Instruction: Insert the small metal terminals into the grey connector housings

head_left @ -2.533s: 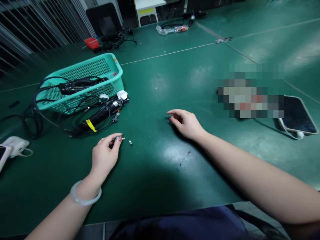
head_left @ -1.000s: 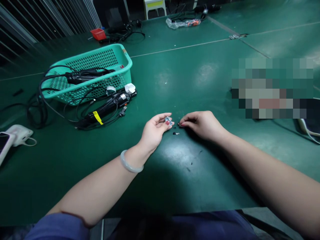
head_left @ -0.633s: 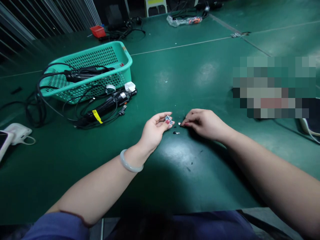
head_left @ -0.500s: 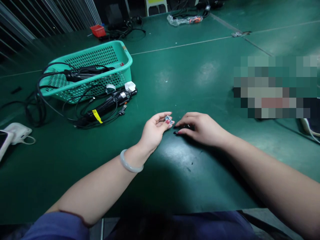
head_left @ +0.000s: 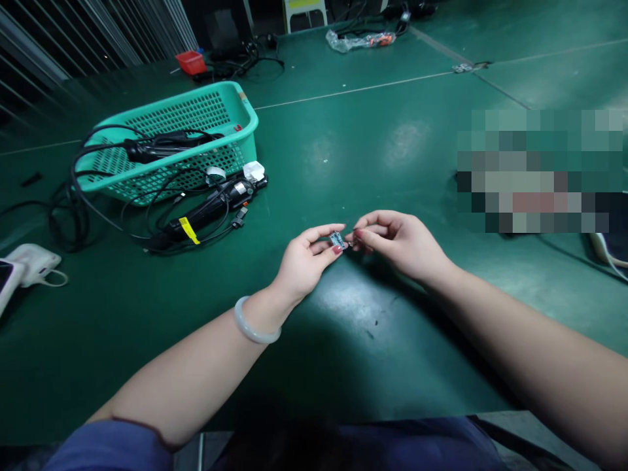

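Observation:
My left hand (head_left: pixel 307 258) pinches a small circuit board (head_left: pixel 337 241) between thumb and fingers, its patterned face turned up. Close at its right edge, my right hand (head_left: pixel 392 239) has thumb and forefinger pressed together. Something tiny sits at those fingertips, too small to name. Both hands are just above the green table (head_left: pixel 314 366), fingertips almost meeting. A pale bangle (head_left: pixel 252 324) circles my left wrist.
A green plastic basket (head_left: pixel 249 140) with a black cabled device stands at the left. In front of it lies another black device (head_left: pixel 210 206) with cables and a yellow label. A white gadget (head_left: pixel 36 261) is at far left, a red bin (head_left: pixel 191 62) behind. A blurred patch hides the right.
My right hand has lifted slightly and closed from spread fingers into a pinch beside the board. The small black piece near its thumb no longer shows on the table. My left hand tilted the board.

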Action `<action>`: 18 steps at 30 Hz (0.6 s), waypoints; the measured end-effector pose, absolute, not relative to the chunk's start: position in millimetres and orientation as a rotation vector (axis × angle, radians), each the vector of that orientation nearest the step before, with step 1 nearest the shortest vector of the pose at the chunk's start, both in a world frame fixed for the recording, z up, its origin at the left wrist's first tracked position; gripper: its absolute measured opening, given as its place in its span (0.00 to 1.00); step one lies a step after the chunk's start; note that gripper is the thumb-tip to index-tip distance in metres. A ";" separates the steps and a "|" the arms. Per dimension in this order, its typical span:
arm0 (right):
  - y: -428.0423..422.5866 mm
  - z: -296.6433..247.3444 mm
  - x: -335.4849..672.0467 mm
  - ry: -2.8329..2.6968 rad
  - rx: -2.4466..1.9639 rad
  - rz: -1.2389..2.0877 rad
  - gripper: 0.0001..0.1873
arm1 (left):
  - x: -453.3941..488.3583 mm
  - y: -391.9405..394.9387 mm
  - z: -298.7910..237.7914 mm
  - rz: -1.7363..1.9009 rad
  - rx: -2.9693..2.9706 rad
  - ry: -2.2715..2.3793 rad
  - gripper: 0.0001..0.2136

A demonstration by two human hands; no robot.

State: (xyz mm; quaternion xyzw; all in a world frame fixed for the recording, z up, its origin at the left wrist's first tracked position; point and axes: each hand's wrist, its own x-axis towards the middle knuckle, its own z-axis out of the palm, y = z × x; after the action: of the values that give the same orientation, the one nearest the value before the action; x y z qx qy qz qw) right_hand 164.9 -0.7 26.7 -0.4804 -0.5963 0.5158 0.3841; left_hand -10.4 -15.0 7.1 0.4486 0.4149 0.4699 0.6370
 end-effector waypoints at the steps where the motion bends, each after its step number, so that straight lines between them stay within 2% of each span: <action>1: -0.2 26.8 164.8 -1.448 -1.205 1.356 0.11 | -10.3 -15.5 7.5 1.079 1.037 0.942 0.16; 6: -1.1 24.6 162.2 -1.239 -1.116 1.467 0.13 | -9.6 -15.8 7.5 1.100 1.069 0.908 0.16; 12: -9.2 22.9 150.6 -1.040 -1.124 1.616 0.14 | -9.2 -14.0 5.6 1.126 1.072 0.861 0.20; 18: -14.1 24.3 144.1 -1.006 -1.094 1.618 0.14 | -8.8 -13.9 5.2 1.171 1.013 0.857 0.15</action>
State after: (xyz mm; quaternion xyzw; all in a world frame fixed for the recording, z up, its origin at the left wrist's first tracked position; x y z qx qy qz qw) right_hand 144.1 -14.1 24.3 -0.4433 -0.4077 0.6559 0.4549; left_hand -8.8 -13.9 5.2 0.4430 0.3747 0.5120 0.6335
